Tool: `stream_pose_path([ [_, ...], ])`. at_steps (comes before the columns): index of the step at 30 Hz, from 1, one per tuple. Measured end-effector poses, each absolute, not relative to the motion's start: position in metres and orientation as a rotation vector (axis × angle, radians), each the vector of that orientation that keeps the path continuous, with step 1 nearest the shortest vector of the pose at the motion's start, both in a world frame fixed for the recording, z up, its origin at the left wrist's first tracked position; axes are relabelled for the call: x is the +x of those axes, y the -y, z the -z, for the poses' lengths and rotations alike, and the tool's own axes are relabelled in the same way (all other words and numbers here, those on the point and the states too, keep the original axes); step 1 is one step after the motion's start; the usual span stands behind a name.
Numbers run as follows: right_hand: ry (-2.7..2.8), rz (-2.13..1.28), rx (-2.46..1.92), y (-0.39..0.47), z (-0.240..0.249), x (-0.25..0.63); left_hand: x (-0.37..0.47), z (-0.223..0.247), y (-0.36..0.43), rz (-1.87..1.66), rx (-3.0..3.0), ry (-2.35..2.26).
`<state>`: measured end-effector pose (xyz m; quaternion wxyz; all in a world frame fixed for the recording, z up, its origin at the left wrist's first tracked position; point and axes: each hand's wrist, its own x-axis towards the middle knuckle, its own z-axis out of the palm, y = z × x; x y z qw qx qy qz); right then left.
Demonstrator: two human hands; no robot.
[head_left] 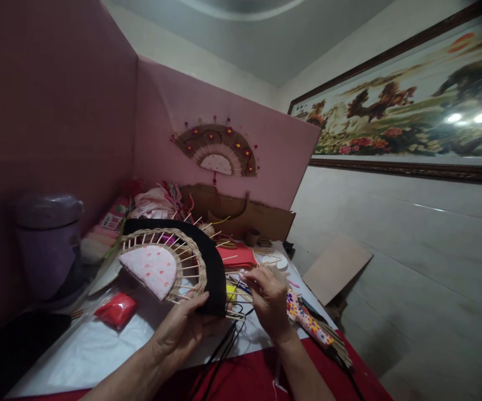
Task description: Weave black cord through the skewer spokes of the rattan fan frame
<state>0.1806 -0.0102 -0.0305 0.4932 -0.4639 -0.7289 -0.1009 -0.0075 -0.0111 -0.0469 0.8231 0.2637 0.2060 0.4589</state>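
Observation:
A half-round craft fan (213, 262) is tilted up over the table. It has a black outer band, a woven cord ring, thin sticks poking out past the edge and a padded white half-circle with pink-red dots (151, 270). My left hand (186, 320) grips its lower right end, thumb on the front, the other fingers mostly hidden behind. Just right of the band, my right hand (269, 298) has thumb and forefinger pinched on a thin black cord (233, 328). Loose lengths of that cord trail down from the fan's corner toward the table's front edge.
A finished-looking fan (213, 146) hangs on the pink partition. Around the work lie a red packet (117, 311), red sheets (237, 256), a flowered cloth piece (307, 320), sticks and pink fabric (157, 201). A lidded purple bin (48, 250) stands left; a cardboard strip (266, 214) leans behind.

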Motion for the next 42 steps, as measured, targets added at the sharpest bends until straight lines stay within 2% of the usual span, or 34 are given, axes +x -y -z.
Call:
stream_pose_path([
  [4,1.725,0.311,-1.163,0.006,0.031,0.187,-0.006,0.047,0.013,-0.962,0.548,-0.458],
  [11,1.628,0.205,-1.193,-0.007,0.032,0.195,-0.004,0.049,0.013,-0.941,0.555,-0.514],
  [24,1.49,0.206,-1.067,-0.011,0.031,0.192,-0.003,0.053,0.014,-0.922,0.532,-0.453],
  [30,1.513,-0.089,-1.189,-0.022,0.043,0.185,0.001,0.047,0.021,-0.925,0.536,-0.495],
  [37,1.441,-0.684,-1.061,-0.023,0.055,0.17,-0.002,0.039,0.027,-0.922,0.562,-0.403],
  [42,1.336,-0.832,-1.049,-0.025,0.057,0.167,-0.001,0.039,0.026,-0.921,0.525,-0.403],
])
